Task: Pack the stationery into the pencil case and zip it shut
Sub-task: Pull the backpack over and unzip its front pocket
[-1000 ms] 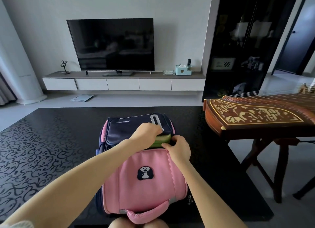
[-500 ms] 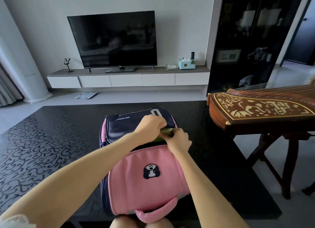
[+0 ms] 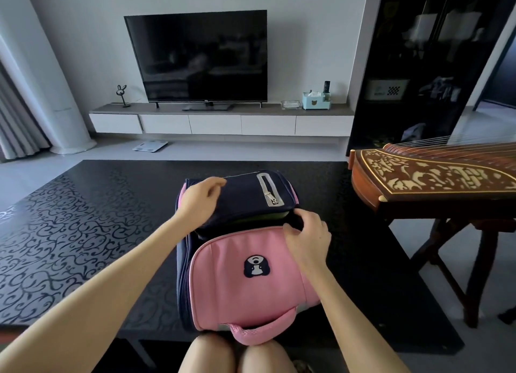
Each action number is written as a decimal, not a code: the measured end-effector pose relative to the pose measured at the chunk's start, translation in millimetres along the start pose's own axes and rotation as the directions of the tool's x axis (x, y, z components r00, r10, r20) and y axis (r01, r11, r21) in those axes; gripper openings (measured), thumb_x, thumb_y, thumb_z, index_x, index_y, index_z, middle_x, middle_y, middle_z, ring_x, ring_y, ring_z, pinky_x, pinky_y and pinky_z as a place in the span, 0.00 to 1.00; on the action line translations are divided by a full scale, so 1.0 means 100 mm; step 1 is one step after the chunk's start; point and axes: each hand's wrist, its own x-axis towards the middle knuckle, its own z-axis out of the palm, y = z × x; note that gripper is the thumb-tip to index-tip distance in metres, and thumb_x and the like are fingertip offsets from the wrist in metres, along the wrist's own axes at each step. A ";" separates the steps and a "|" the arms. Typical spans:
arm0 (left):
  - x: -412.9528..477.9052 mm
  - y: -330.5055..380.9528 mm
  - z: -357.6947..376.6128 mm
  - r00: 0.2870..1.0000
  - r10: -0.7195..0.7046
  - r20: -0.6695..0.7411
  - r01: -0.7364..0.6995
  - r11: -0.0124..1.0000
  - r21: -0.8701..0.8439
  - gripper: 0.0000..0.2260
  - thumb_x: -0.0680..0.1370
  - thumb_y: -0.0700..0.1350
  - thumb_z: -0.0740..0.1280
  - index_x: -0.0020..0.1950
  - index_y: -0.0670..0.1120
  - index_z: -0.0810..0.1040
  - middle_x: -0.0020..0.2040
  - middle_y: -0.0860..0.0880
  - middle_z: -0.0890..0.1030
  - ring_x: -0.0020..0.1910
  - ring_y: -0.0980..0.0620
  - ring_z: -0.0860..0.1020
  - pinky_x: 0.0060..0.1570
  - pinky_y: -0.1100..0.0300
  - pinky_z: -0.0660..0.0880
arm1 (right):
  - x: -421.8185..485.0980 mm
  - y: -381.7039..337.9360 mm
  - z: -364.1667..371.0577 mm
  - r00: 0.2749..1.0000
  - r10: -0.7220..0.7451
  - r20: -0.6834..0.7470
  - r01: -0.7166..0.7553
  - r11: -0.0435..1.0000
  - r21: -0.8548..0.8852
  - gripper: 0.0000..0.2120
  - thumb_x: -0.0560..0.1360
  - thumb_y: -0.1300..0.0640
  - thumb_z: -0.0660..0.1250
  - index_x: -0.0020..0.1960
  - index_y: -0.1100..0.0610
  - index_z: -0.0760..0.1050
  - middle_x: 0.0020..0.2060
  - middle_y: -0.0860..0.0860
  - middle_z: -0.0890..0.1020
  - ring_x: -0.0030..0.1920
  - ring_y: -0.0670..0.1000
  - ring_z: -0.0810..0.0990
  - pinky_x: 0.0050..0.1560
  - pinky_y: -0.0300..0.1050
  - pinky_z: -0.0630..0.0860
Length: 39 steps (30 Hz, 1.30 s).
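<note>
Pink and navy fabric backpack (image 3: 245, 263) lying on the black glossy desk with a swirl pattern (image 3: 69, 233), pink carry handle (image 3: 259, 329) hanging over the near edge above bare knees. Left hand (image 3: 199, 202) resting on the navy top flap (image 3: 245, 199), fingers loosely curled, nothing clamped. Right hand (image 3: 307, 238) at the right end of the open mouth between flap and pink front panel, fingertips pinching the dark edge there; cannot tell whether a zip pull is held. Thin sliver of a green case (image 3: 262, 217) showing inside the opening, under the flap, almost wholly tucked in. Carved brown wooden zither (image 3: 430, 177) on its stand just right of the desk. Dark flat television (image 3: 198, 57) on the far wall.
</note>
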 end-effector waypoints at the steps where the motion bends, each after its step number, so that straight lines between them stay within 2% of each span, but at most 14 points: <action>1: -0.04 -0.16 -0.08 0.996 -0.078 -0.033 0.079 0.995 0.059 0.17 0.78 0.36 0.56 0.64 0.46 0.73 0.61 0.45 0.78 0.55 0.45 0.76 0.53 0.57 0.70 | -0.08 -0.02 0.01 0.995 -0.095 -0.042 0.091 0.993 -0.071 0.18 0.69 0.53 0.69 0.58 0.55 0.77 0.58 0.52 0.79 0.59 0.56 0.76 0.61 0.54 0.68; 4: -0.15 -0.50 -0.14 0.973 -0.227 0.048 0.215 0.959 0.187 0.27 0.73 0.30 0.56 0.71 0.44 0.64 0.68 0.41 0.70 0.61 0.38 0.72 0.54 0.54 0.70 | -0.18 -0.17 0.12 0.946 -0.320 -0.046 0.282 0.886 -0.369 0.27 0.67 0.46 0.68 0.59 0.64 0.77 0.61 0.58 0.77 0.62 0.58 0.75 0.66 0.60 0.65; 7: -0.17 -0.68 -0.03 0.959 -0.266 0.101 0.261 0.963 0.063 0.29 0.71 0.28 0.56 0.71 0.43 0.63 0.66 0.40 0.73 0.60 0.39 0.74 0.50 0.59 0.68 | -0.22 -0.33 0.17 0.930 -0.368 0.000 0.325 0.821 -0.469 0.35 0.67 0.41 0.69 0.61 0.67 0.73 0.63 0.61 0.75 0.64 0.60 0.73 0.68 0.62 0.61; 10: -0.12 -0.81 -0.02 0.979 -0.198 0.057 0.193 0.979 0.070 0.15 0.69 0.29 0.58 0.52 0.39 0.75 0.46 0.37 0.80 0.47 0.35 0.77 0.40 0.56 0.67 | -0.25 -0.42 0.24 0.824 -0.566 0.041 0.524 0.732 -0.436 0.29 0.69 0.43 0.69 0.62 0.60 0.69 0.62 0.61 0.75 0.65 0.61 0.72 0.70 0.64 0.58; 12: -0.09 -0.88 -0.04 0.987 -0.156 0.045 0.148 0.977 0.153 0.06 0.68 0.30 0.59 0.40 0.38 0.73 0.37 0.36 0.79 0.38 0.36 0.75 0.35 0.54 0.66 | -0.24 -0.51 0.31 0.738 -0.658 0.152 0.656 0.646 -0.391 0.28 0.71 0.43 0.66 0.66 0.55 0.66 0.63 0.59 0.75 0.65 0.61 0.71 0.70 0.63 0.55; 14: -0.10 -0.96 -0.04 0.995 -0.087 0.040 0.074 0.967 0.246 0.05 0.69 0.31 0.61 0.36 0.39 0.73 0.35 0.39 0.79 0.36 0.41 0.71 0.36 0.52 0.68 | -0.21 -0.58 0.41 0.712 -0.651 0.263 0.698 0.612 -0.372 0.27 0.73 0.41 0.61 0.68 0.51 0.66 0.65 0.57 0.75 0.65 0.60 0.72 0.70 0.62 0.55; 16: -0.12 -1.01 -0.05 0.999 0.008 0.045 -0.024 0.931 0.363 0.04 0.69 0.31 0.63 0.37 0.38 0.74 0.34 0.42 0.79 0.36 0.46 0.67 0.37 0.50 0.72 | -0.21 -0.62 0.49 0.741 -0.592 0.317 0.671 0.650 -0.356 0.25 0.74 0.40 0.56 0.67 0.48 0.68 0.63 0.55 0.76 0.63 0.60 0.74 0.68 0.63 0.62; 20: -0.19 -1.04 -0.09 0.981 0.163 0.101 -0.191 0.810 0.554 0.13 0.58 0.26 0.68 0.28 0.42 0.70 0.26 0.46 0.74 0.30 0.50 0.62 0.26 0.54 0.69 | -0.29 -0.53 0.59 0.779 -0.545 0.310 0.626 0.706 -0.332 0.21 0.77 0.43 0.53 0.67 0.46 0.69 0.64 0.54 0.76 0.63 0.60 0.74 0.61 0.63 0.70; 24: -0.28 -0.90 -0.22 0.959 0.168 0.228 -0.281 0.673 0.685 0.10 0.57 0.30 0.70 0.27 0.43 0.73 0.28 0.46 0.75 0.31 0.46 0.70 0.28 0.55 0.72 | -0.35 -0.43 0.68 0.784 -0.550 0.287 0.620 0.710 -0.334 0.20 0.78 0.46 0.51 0.68 0.46 0.68 0.66 0.54 0.74 0.66 0.61 0.72 0.63 0.65 0.68; 27: -0.40 -0.75 -0.21 0.968 0.007 0.250 -0.178 0.720 0.670 0.05 0.69 0.34 0.62 0.40 0.40 0.78 0.42 0.44 0.79 0.42 0.45 0.72 0.38 0.53 0.73 | -0.37 -0.42 0.73 0.791 -0.540 0.288 0.612 0.711 -0.348 0.20 0.78 0.47 0.52 0.67 0.47 0.68 0.66 0.54 0.74 0.66 0.61 0.72 0.63 0.65 0.68; 29: -0.58 -0.61 -0.11 0.955 -0.075 0.288 -0.149 0.719 0.679 0.08 0.72 0.37 0.58 0.42 0.41 0.77 0.46 0.42 0.79 0.42 0.43 0.73 0.36 0.55 0.67 | -0.38 -0.42 0.74 0.795 -0.537 0.282 0.607 0.715 -0.346 0.20 0.78 0.47 0.52 0.67 0.47 0.69 0.66 0.55 0.75 0.65 0.61 0.73 0.62 0.66 0.68; 34: -0.78 -0.41 0.08 0.947 -0.197 0.253 0.030 0.841 0.541 0.12 0.76 0.36 0.55 0.35 0.42 0.71 0.35 0.48 0.68 0.44 0.44 0.75 0.35 0.57 0.65 | -0.40 -0.42 0.76 0.807 -0.528 0.265 0.591 0.728 -0.348 0.20 0.78 0.48 0.52 0.67 0.48 0.70 0.66 0.56 0.75 0.65 0.62 0.72 0.62 0.66 0.68; 37: -0.71 -0.29 0.08 0.931 -0.297 0.214 0.204 0.906 0.371 0.16 0.78 0.43 0.56 0.29 0.48 0.62 0.37 0.48 0.70 0.46 0.44 0.76 0.39 0.59 0.66 | -0.43 -0.50 0.75 0.798 -0.535 0.278 0.602 0.731 -0.322 0.22 0.74 0.50 0.55 0.67 0.51 0.69 0.66 0.61 0.73 0.66 0.66 0.71 0.64 0.67 0.66; 39: -0.71 -0.21 0.05 0.935 -0.307 0.179 0.228 0.905 0.359 0.15 0.77 0.47 0.57 0.30 0.49 0.64 0.32 0.51 0.68 0.47 0.44 0.78 0.40 0.59 0.68 | -0.48 -0.62 0.75 0.788 -0.560 0.256 0.613 0.753 -0.239 0.21 0.72 0.52 0.56 0.64 0.50 0.70 0.66 0.59 0.74 0.66 0.64 0.70 0.65 0.66 0.65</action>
